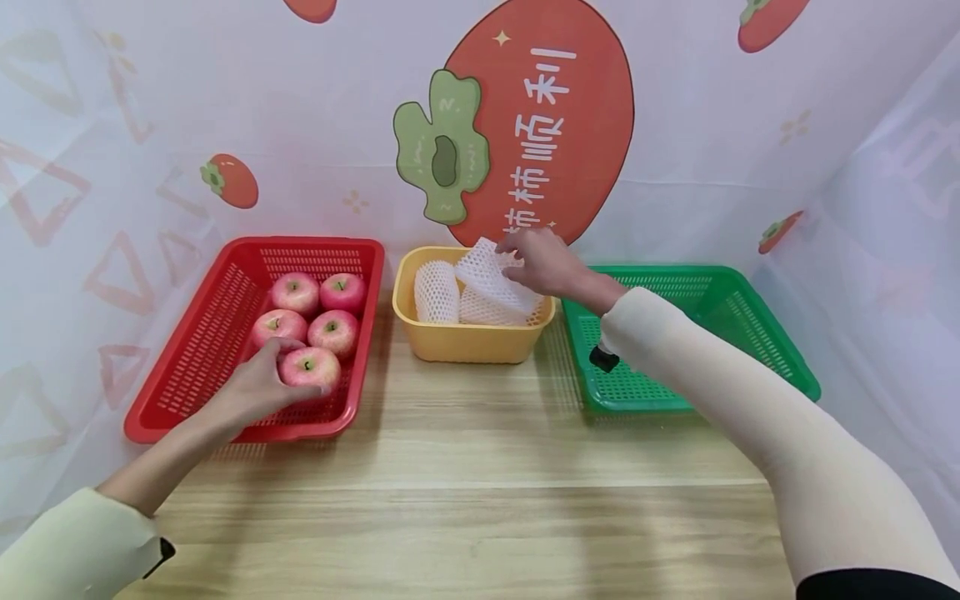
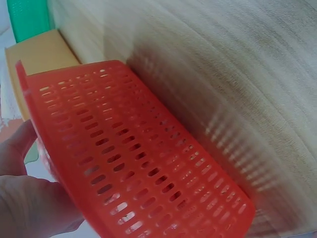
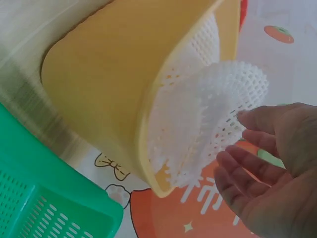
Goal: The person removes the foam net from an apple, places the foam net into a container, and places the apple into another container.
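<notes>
My left hand (image 1: 258, 387) holds a red-and-yellow apple (image 1: 311, 367) at the near side of the red basket (image 1: 180, 367), thumb and fingers at its sides. Just behind it sit several more apples (image 1: 333, 332). In the left wrist view the basket's slotted wall hides most of the held apple. Over the yellow bin (image 1: 472, 343), my right hand (image 1: 547, 265) reaches toward a white foam net sleeve (image 1: 495, 275) that sticks up above the others. Its thumb and fingertips are spread at the sleeve's edge in the right wrist view. Another rolled sleeve (image 1: 437, 292) stands at the bin's left.
On the right stands a green basket (image 1: 637, 392), partly behind my right forearm. The three containers line the back of the wooden table (image 1: 480, 483), against a white printed backdrop (image 1: 322, 100).
</notes>
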